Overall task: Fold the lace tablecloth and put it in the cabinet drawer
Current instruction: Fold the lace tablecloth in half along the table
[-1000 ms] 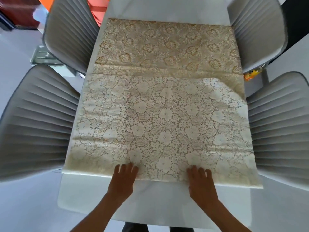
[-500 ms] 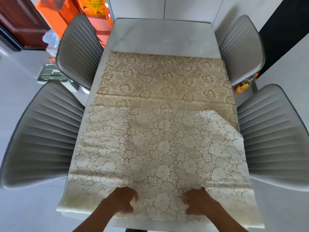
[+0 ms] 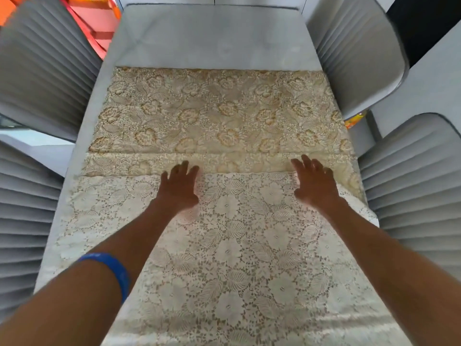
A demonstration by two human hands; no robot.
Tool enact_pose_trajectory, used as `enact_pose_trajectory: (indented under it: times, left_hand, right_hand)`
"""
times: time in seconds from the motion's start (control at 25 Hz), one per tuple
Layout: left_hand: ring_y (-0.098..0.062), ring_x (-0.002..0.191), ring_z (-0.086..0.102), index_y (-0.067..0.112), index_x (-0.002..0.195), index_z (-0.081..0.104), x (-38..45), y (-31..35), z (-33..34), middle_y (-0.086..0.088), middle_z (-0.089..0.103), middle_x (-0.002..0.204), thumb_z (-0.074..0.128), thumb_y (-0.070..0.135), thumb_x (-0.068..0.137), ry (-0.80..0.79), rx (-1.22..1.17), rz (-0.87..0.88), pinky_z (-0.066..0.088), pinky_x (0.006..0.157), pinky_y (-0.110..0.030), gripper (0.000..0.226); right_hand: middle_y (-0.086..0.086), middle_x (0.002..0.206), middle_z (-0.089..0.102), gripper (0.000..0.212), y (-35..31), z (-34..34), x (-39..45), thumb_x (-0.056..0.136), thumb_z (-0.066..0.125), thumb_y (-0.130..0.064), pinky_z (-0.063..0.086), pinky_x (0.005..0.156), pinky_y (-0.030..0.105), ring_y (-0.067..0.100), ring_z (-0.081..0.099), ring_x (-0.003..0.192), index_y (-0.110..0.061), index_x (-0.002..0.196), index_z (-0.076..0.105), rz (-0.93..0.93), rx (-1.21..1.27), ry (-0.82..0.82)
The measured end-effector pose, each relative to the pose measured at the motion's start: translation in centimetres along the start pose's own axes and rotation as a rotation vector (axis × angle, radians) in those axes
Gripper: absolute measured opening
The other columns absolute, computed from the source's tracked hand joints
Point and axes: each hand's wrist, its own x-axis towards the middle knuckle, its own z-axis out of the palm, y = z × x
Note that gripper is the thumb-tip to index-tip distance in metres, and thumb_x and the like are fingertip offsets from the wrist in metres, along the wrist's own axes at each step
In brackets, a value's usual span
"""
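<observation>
Hands (image 3: 180, 186) now farther up tablecloth (image 3: 224, 245)

The lace tablecloth (image 3: 224, 116) lies on the table (image 3: 212, 38), its near half folded over toward twelve o'clock. Both hands, the left hand (image 3: 179, 188) and right hand (image 3: 315, 183), rest on that fold's far edge. Chairs (image 3: 42, 58) flank the table at three and nine o'clock.

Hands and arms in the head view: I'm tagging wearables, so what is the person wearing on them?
Both forearms are bare, with no sleeves showing. A blue wristband circles the left forearm. The left hand and right hand are gloveless; no rings can be made out.
</observation>
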Motion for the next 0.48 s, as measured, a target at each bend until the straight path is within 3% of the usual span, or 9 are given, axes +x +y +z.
enact_pose_trajectory:
  times: [0.08, 0.12, 0.2, 0.24, 0.32, 0.4, 0.48]
  left_hand:
    - [-0.033, 0.137, 0.034, 0.022, 0.151, 0.015, 1.4, -1.1, 0.0, -0.012, 0.026, 0.154, 0.059, 0.036, 0.090, -0.003, 0.040, 0.000, 0.029, 0.111, -0.054, 0.076]
    - [-0.031, 0.126, 0.047, 0.023, 0.148, 0.021, 1.7, -1.5, -0.1, -0.011, 0.042, 0.142, 0.059, 0.041, 0.089, -0.008, 0.022, 0.006, 0.034, 0.105, -0.051, 0.072]
    - [-0.025, 0.101, 0.062, 0.025, 0.131, 0.040, 1.6, -1.8, -0.3, -0.002, 0.063, 0.112, 0.060, 0.043, 0.089, 0.005, -0.069, 0.011, 0.036, 0.096, -0.046, 0.050]
    - [-0.023, 0.099, 0.061, 0.027, 0.119, 0.049, 1.5, -1.8, -0.4, 0.001, 0.064, 0.107, 0.061, 0.043, 0.088, 0.031, -0.072, 0.020, 0.036, 0.094, -0.044, 0.037]
    - [-0.023, 0.110, 0.053, 0.029, 0.106, 0.057, 1.4, -2.0, -0.3, -0.001, 0.055, 0.118, 0.064, 0.046, 0.083, 0.073, -0.032, 0.041, 0.038, 0.094, -0.044, 0.029]
    - [-0.025, 0.119, 0.047, 0.029, 0.118, 0.051, 1.3, -2.8, -0.3, -0.001, 0.044, 0.131, 0.070, 0.048, 0.078, 0.037, -0.040, 0.023, 0.039, 0.097, -0.046, 0.048]
    - [-0.026, 0.119, 0.051, 0.029, 0.130, 0.042, 1.5, -4.1, -0.7, -0.002, 0.047, 0.133, 0.071, 0.045, 0.078, -0.014, -0.031, -0.011, 0.041, 0.097, -0.046, 0.062]
  right_hand:
    - [0.006, 0.141, 0.048, 0.080, 1.7, -0.3, 1.4, 0.080, 0.071, -0.021, 0.038, 0.100, 0.045, 0.030, 0.051, 0.123, -0.025, 0.146, 0.027, -0.009, 0.099, -0.087]
    - [0.001, 0.123, 0.060, 0.068, 2.2, -0.5, 1.7, 0.080, 0.071, -0.025, 0.036, 0.095, 0.041, 0.026, 0.059, 0.111, -0.027, 0.139, 0.037, -0.039, 0.128, -0.128]
    - [-0.012, 0.094, 0.066, 0.035, 2.8, -1.0, 1.5, 0.078, 0.069, -0.035, 0.030, 0.090, 0.036, 0.017, 0.063, 0.092, -0.030, 0.111, 0.058, -0.129, 0.071, -0.193]
    - [-0.015, 0.093, 0.067, 0.029, 3.1, -1.4, 1.4, 0.076, 0.069, -0.040, 0.030, 0.092, 0.037, 0.014, 0.062, 0.091, -0.030, 0.103, 0.063, -0.172, 0.040, -0.235]
    - [-0.014, 0.115, 0.066, 0.040, 4.1, -2.0, 1.2, 0.078, 0.068, -0.043, 0.032, 0.099, 0.037, 0.015, 0.059, 0.107, -0.029, 0.115, 0.064, -0.189, 0.048, -0.326]
    - [-0.007, 0.130, 0.062, 0.049, 5.3, -2.7, 1.4, 0.084, 0.066, -0.040, 0.039, 0.099, 0.034, 0.017, 0.057, 0.116, -0.027, 0.131, 0.057, -0.151, 0.136, -0.313]
    - [-0.004, 0.125, 0.065, 0.040, 6.3, -3.1, 1.8, 0.088, 0.064, -0.041, 0.041, 0.099, 0.035, 0.017, 0.060, 0.111, -0.027, 0.125, 0.060, -0.138, 0.127, -0.228]
